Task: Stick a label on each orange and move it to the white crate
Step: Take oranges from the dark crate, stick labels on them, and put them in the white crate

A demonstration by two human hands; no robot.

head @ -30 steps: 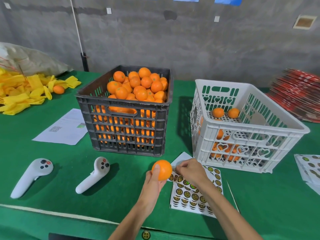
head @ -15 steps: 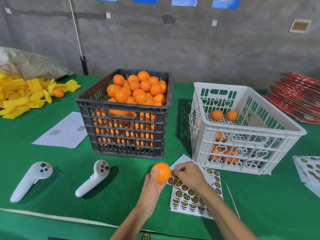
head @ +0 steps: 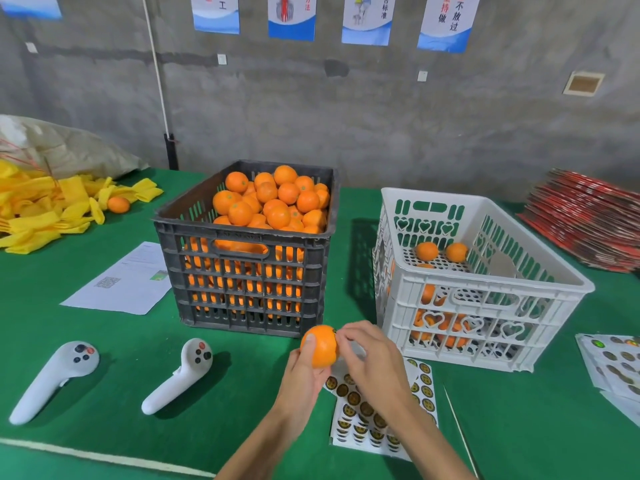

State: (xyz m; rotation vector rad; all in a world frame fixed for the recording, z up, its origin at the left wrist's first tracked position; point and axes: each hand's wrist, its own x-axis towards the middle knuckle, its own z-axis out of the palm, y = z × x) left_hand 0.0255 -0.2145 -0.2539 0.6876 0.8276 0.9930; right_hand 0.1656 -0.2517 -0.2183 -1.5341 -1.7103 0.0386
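Item one, orange (head: pixel 320 345): gripped in my left hand (head: pixel 300 379) above the surface's near edge, just in front of the dark crate (head: pixel 242 271), while my right hand (head: pixel 372 362) has its fingertips curled and pinched against the fruit's right side. Beneath my hands lies the label sheet (head: pixel 377 420). The white crate (head: pixel 474 296), holding several oranges, stands toward the right edge; two white controllers (head: pixel 114 379) lie toward the near-left corner.

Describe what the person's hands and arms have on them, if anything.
Nothing is worn. The left hand and right hand are bare, with no gloves, rings or watch visible. Both forearms are bare to the frame's bottom edge, with no sleeves in view. The fingers have short nails.
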